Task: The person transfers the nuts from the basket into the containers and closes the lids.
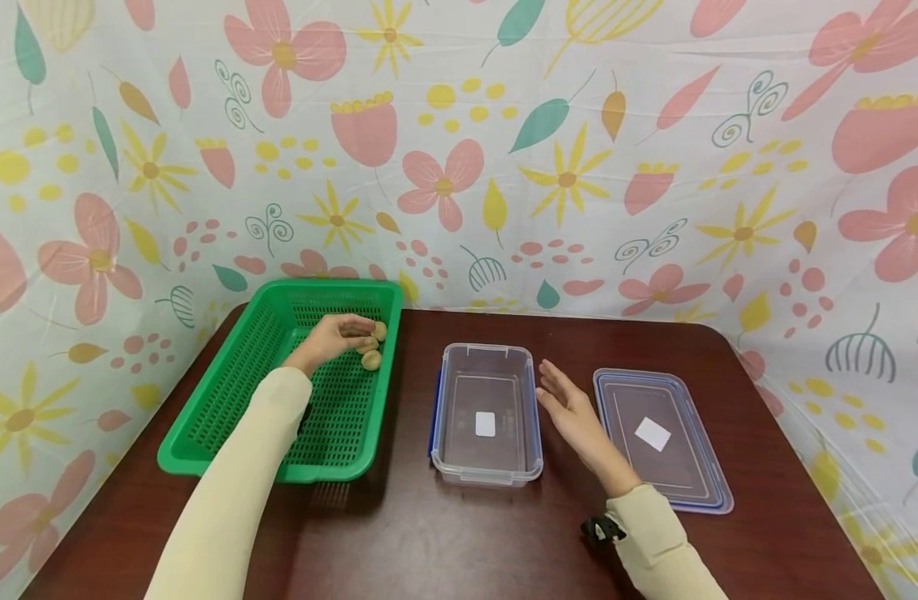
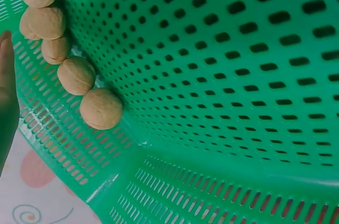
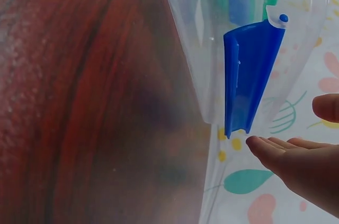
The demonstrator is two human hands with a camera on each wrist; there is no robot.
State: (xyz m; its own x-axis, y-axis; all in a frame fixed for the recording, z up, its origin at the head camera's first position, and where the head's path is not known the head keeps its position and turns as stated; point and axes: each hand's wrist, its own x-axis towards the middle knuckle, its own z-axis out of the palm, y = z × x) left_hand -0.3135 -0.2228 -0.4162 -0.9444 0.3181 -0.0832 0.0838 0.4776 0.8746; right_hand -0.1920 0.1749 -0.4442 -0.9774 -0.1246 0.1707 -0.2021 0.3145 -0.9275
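Several walnuts (image 2: 101, 108) lie in a row along the right side of the green basket (image 1: 331, 417). My left hand (image 1: 331, 340) reaches into the basket, its fingers extended right beside the walnuts; in the left wrist view only a straight finger (image 2: 7, 68) shows at the left edge. To the right of the basket stands a clear plastic container (image 1: 489, 383), lidless, with a white label in it. My right hand (image 1: 579, 421) hovers by the container's right wall with straight fingers, holding nothing. In the right wrist view its fingertips are close to a blue clip (image 3: 254, 75) on the container.
A clear lid (image 1: 664, 471) with a blue seal and a white label lies at the right of the dark wooden table (image 1: 428, 542). Behind and beside the table hangs a flower-patterned cloth (image 1: 459, 250).
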